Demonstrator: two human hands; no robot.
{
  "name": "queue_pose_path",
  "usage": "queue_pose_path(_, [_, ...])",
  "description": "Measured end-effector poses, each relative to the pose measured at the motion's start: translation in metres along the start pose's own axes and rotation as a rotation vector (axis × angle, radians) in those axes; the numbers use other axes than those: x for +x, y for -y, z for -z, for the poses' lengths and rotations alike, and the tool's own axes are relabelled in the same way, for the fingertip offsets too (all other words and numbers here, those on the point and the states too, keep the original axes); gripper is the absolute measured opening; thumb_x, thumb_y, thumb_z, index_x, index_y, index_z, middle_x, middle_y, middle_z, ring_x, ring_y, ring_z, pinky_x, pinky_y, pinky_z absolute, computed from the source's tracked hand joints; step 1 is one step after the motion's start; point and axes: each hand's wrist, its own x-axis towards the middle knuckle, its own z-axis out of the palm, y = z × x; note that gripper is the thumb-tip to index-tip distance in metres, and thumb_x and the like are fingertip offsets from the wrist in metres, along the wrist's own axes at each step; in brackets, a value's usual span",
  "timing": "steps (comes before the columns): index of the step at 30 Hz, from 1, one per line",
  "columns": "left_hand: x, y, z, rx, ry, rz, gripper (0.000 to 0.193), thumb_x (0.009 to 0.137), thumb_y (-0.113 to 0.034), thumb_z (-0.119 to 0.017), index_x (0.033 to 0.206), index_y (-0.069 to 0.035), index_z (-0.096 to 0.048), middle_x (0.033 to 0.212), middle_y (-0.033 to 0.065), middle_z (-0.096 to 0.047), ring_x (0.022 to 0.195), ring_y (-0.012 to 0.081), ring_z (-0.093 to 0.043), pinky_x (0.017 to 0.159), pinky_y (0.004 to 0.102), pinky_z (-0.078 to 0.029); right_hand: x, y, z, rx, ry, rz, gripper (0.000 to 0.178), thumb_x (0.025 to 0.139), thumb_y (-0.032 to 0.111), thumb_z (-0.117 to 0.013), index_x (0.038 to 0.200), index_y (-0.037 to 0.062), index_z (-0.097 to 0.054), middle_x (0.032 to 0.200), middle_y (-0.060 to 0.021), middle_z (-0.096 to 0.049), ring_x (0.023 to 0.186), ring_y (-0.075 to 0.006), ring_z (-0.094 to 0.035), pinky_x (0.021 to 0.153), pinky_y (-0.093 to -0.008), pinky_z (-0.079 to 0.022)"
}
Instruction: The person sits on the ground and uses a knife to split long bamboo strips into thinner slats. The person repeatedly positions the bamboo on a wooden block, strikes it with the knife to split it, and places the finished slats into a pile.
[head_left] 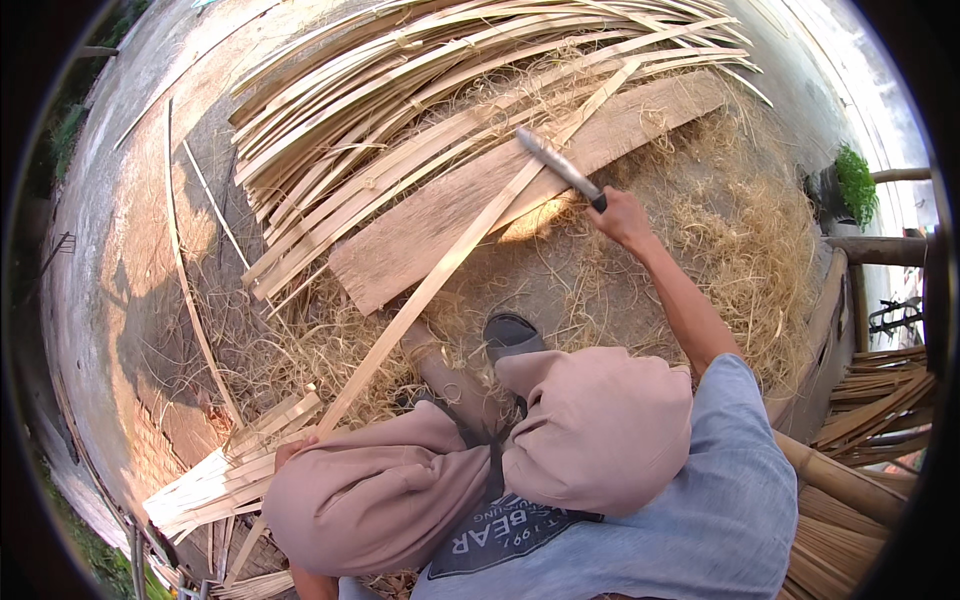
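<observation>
My right hand (622, 218) is closed around the dark handle of a knife (558, 168) with a long, straight, greyish blade. The blade lies across a long, pale bamboo strip (440, 275) near its far part, over a wide wooden plank (420, 240). From there the strip slants down toward my left knee. At its near end my left hand (291, 451) is partly hidden by the knee and appears closed on the strip. The fingers show only in part.
A large stack of split bamboo strips (330, 130) lies beyond the plank. Curly shavings (700, 240) cover the ground around my feet. More cut strips (215, 490) lie at my left, and bundles (870, 410) at the right. A green plant (855, 182) stands at the far right.
</observation>
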Motion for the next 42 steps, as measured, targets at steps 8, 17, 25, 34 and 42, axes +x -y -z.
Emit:
queue_pose_path(8, [0.027, -0.032, -0.021, -0.029, -0.024, -0.108, 0.053, 0.098, -0.053, -0.068, 0.077, -0.004, -0.068, 0.059, -0.0010, -0.057, 0.050, 0.0075, -0.048, 0.046, 0.0290, -0.035, 0.042, 0.004, 0.016, 0.037, -0.106, -0.051, 0.046, 0.084, 0.045, -0.071, 0.096, 0.0000, -0.072, 0.089, -0.0262, -0.073, 0.089, -0.0441, -0.072, 0.082, -0.0513, -0.058])
queue_pose_path(17, [0.028, 0.033, 0.011, -0.014, -0.083, -0.079, 0.047, 0.097, -0.049, -0.071, 0.080, -0.005, -0.069, 0.059, -0.0017, -0.057, 0.050, 0.0073, -0.048, 0.046, 0.0284, -0.035, 0.063, -0.147, 0.060, 0.014, -0.398, -0.595, 0.050, 0.080, 0.044, -0.064, 0.083, -0.0049, -0.074, 0.076, -0.0217, -0.073, 0.072, -0.0338, -0.074, 0.075, -0.0477, -0.058])
queue_pose_path(25, [0.057, -0.108, -0.068, -0.185, -0.151, -0.401, 0.041, 0.093, -0.041, -0.079, 0.093, -0.001, -0.072, 0.060, -0.0010, -0.057, 0.053, 0.0062, -0.046, 0.048, 0.0270, -0.033, -0.007, -0.002, 0.039, 0.348, -0.276, -0.261, 0.065, 0.099, 0.061, -0.057, 0.079, -0.0007, -0.058, 0.063, -0.0162, -0.063, 0.063, -0.0328, -0.070, 0.064, -0.0471, -0.053])
queue_pose_path(34, [0.086, -0.182, -0.148, 0.183, -0.436, -0.964, 0.043, 0.090, -0.035, -0.078, 0.131, -0.021, -0.072, 0.079, 0.0101, -0.061, 0.065, 0.0266, -0.060, 0.061, 0.0403, -0.048, -0.010, 0.036, -0.011, 0.186, -0.189, -0.237, 0.067, 0.102, 0.060, -0.049, 0.095, -0.0038, -0.066, 0.081, -0.0309, -0.068, 0.086, -0.0482, -0.069, 0.076, -0.0537, -0.051])
queue_pose_path(42, [0.073, -0.182, -0.155, 0.204, -0.346, -0.846, 0.040, 0.100, -0.045, -0.064, 0.128, -0.019, -0.074, 0.080, 0.0144, -0.067, 0.071, 0.0335, -0.065, 0.065, 0.0438, -0.050, -0.130, 0.144, -0.048, 0.415, 0.173, 0.227, 0.056, 0.099, 0.055, -0.061, 0.091, 0.0002, -0.063, 0.069, -0.0222, -0.064, 0.071, -0.0396, -0.067, 0.065, -0.0493, -0.051])
